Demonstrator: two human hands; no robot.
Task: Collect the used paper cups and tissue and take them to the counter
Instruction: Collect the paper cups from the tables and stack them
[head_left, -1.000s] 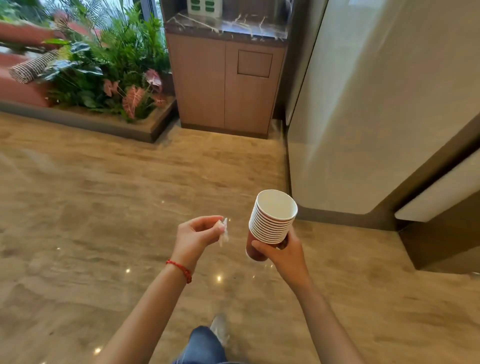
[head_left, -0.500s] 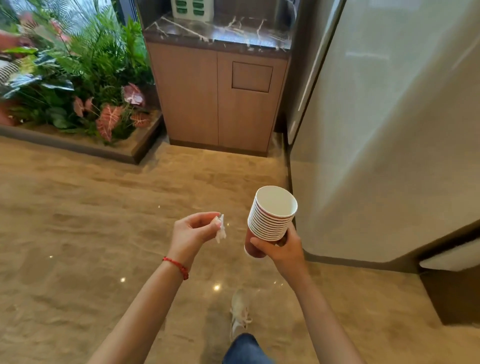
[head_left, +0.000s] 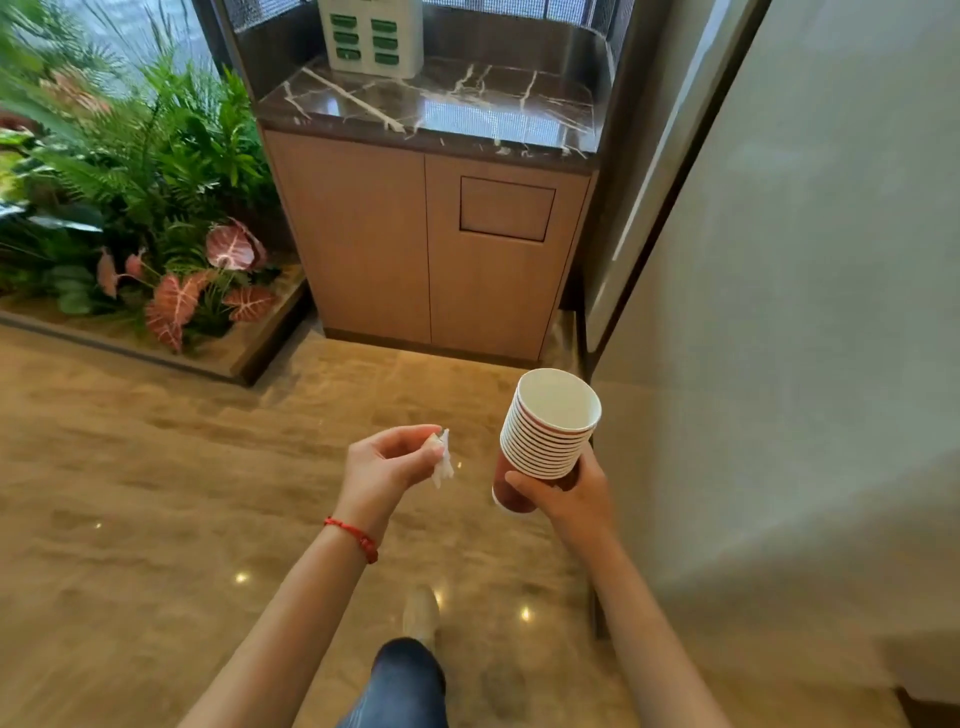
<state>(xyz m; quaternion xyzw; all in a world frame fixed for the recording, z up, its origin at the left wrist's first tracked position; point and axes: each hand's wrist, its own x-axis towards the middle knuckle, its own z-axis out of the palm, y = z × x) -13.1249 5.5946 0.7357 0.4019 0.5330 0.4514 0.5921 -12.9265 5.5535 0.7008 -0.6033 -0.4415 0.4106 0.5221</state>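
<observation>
Both hands are closed around what they carry. The right hand (head_left: 574, 493) has its grip wrapped round the lower part of a stack of paper cups (head_left: 545, 431), fingers curled about the red side of the bottom cup; the stack leans a little to the left, white rims packed close, and the top cup's open mouth faces up. The left hand (head_left: 384, 467) makes a narrow grip, thumb and fingertips pinching a small crumpled white tissue (head_left: 441, 460) that hangs down from the pinch. A red string bracelet (head_left: 356, 538) circles the left wrist. The two hands are near each other but apart, held over the polished stone floor (head_left: 156, 493).

Ahead stands the desk (head_left: 441, 104), a dark marble top with white veins over wooden cabinet doors; the right door has a rectangular flap. A white box with green slots (head_left: 370, 34) sits at the desk's far left corner. A planter bed of green and pink leaves (head_left: 156, 208) lies to the desk's left, a pale wall (head_left: 805, 312) to its right. A shoe (head_left: 422, 610) and a jeans-clad knee show below.
</observation>
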